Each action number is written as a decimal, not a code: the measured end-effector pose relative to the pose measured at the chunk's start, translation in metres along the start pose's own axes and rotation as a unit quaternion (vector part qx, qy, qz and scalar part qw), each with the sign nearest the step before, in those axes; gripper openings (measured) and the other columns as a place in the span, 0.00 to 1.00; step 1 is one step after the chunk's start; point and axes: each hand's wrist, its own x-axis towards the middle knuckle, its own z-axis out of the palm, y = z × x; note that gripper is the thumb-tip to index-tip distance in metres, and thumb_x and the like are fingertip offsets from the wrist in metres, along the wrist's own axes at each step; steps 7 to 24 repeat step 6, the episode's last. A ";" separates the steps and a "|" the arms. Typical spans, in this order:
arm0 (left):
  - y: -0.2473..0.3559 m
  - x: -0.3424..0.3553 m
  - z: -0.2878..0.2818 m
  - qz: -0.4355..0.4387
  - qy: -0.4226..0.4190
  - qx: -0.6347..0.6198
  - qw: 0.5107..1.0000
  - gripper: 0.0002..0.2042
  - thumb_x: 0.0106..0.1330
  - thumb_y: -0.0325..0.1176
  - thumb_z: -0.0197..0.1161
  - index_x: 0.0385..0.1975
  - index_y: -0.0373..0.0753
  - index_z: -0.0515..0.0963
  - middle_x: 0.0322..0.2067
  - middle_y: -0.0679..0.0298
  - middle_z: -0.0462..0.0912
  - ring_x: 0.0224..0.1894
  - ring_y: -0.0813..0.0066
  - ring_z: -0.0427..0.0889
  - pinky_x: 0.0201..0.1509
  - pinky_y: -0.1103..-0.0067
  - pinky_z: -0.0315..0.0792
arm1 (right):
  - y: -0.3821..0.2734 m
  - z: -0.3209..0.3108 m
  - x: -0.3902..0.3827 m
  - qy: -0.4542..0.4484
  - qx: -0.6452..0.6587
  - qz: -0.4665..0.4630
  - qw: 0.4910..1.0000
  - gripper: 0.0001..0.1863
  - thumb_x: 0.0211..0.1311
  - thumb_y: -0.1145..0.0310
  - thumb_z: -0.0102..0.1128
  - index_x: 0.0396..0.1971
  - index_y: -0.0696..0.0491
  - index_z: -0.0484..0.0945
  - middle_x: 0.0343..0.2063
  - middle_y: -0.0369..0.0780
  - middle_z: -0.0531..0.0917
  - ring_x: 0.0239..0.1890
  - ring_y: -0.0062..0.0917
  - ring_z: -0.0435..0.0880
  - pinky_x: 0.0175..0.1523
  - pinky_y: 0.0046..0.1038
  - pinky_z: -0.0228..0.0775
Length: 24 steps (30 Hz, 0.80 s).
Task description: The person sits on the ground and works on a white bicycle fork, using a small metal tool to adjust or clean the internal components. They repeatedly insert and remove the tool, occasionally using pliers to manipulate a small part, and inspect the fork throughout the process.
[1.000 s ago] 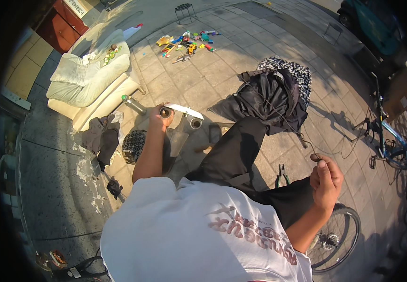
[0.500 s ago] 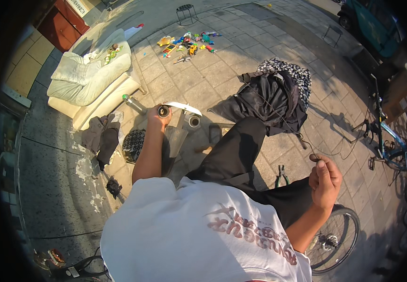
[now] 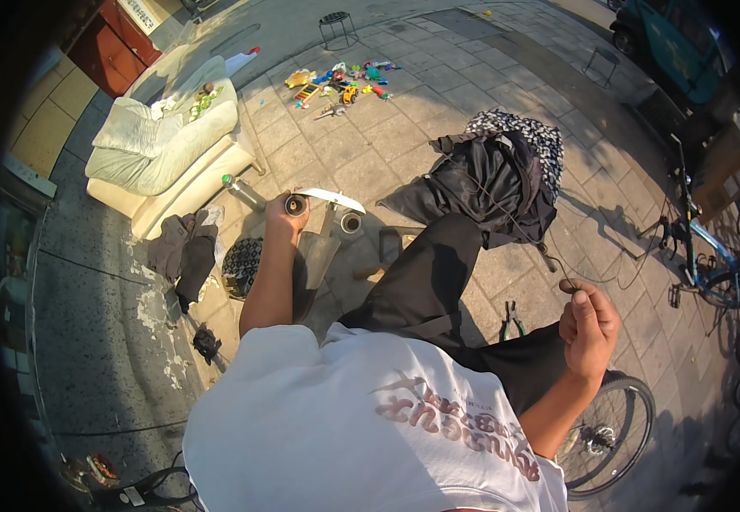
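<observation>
At the left of centre, my left hand is wrapped round a short tube-shaped piece with a dark round opening. A curved white bar extends right from beside it, and another round-mouthed cylinder stands below the bar. On the right, my right hand is raised and closed, thumb and fingers pinching the end of a thin dark cord. The cord runs up across a heap of black cloth. Below my knee lie pliers with dark green handles.
A bicycle wheel lies beside my right forearm; a blue bicycle stands at the right. A pale sofa, a green-capped bottle and dark clothing are at the left. Colourful toys lie scattered ahead, near a stool.
Both hands keep their holds. My right hand has shifted very slightly left; otherwise the things lie as before.
</observation>
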 end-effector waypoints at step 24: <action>0.004 0.007 -0.004 -0.017 -0.010 0.017 1.000 0.10 0.79 0.32 0.49 0.51 0.34 0.71 0.43 0.55 0.83 0.45 0.59 0.83 0.60 0.60 0.75 | -0.005 0.001 -0.003 -0.006 -0.001 0.012 1.000 0.17 0.75 0.63 0.58 0.48 0.63 0.83 0.16 0.25 0.67 0.17 0.08 0.59 0.23 0.17 0.49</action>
